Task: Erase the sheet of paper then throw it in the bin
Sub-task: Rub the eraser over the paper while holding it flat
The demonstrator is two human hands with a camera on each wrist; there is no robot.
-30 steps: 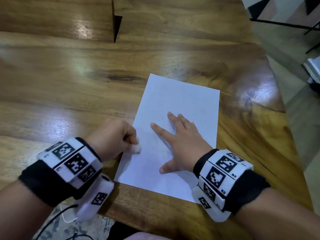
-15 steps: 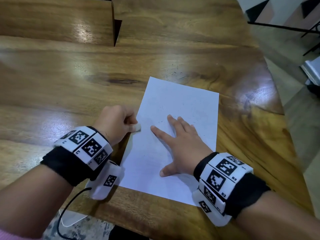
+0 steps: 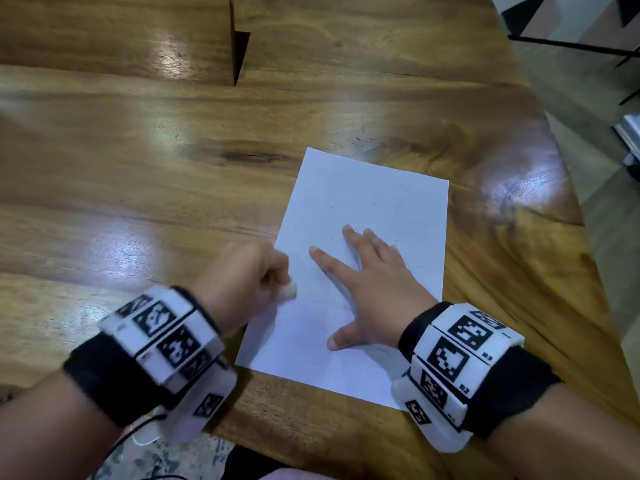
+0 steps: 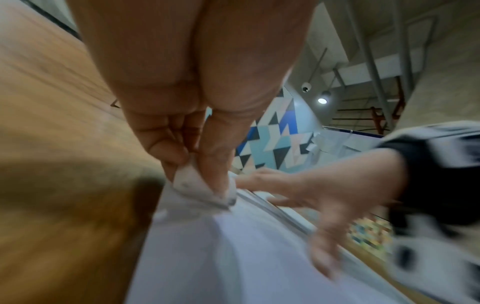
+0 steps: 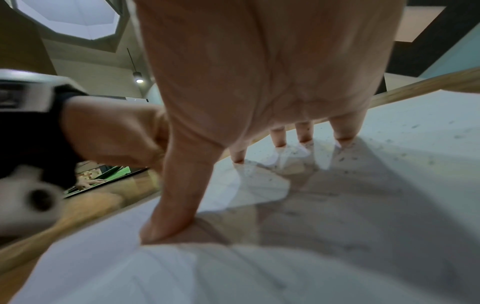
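Observation:
A white sheet of paper (image 3: 374, 216) lies on the wooden table (image 3: 138, 188), speckled with dark eraser crumbs (image 5: 405, 154). My right hand (image 3: 367, 282) lies flat on the sheet with fingers spread, pressing it down. My left hand (image 3: 249, 275) pinches a small white eraser (image 3: 289, 292) at the sheet's left edge; in the left wrist view the eraser (image 4: 202, 189) sits between thumb and fingers, its tip touching the paper (image 4: 233, 257). No bin is in view.
The table's right edge (image 3: 554, 188) drops to a floor with dark chair legs (image 3: 571, 46). A dark gap (image 3: 239, 53) splits the far tabletop. A cable (image 3: 138, 434) hangs below the near edge.
My left hand with the eraser slid up along the sheet's left edge, then back down toward me. The right hand stays pressed on the paper.

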